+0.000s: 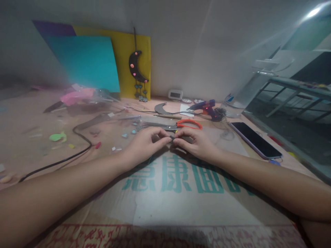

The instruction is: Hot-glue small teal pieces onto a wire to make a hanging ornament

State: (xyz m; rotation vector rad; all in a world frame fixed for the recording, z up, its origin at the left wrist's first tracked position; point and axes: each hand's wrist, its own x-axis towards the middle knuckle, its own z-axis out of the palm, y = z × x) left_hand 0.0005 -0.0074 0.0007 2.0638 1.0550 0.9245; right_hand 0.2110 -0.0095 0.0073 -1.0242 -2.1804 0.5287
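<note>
My left hand [152,139] and my right hand [193,142] meet over the middle of the table. Both are closed in a pinch on a small dark grey piece [171,138], largely covered by the fingertips; its exact kind does not show. Just beyond the fingers lie scissors [190,123] with orange handles, blades pointing left. Left of my left hand are small light-blue pieces [124,135]. Behind the scissors rests a grey crescent shape [161,109]. A dark crescent moon ornament [133,66] with pink dots and hanging charms stands out against a yellow sheet [121,62].
A glue gun [207,108] with a red light lies at the back right, its black cord [85,137] running left. A phone [256,139] is near the right edge beside a clear plastic jug [245,91]. Coloured scraps, including a green piece [57,137], cover the left side.
</note>
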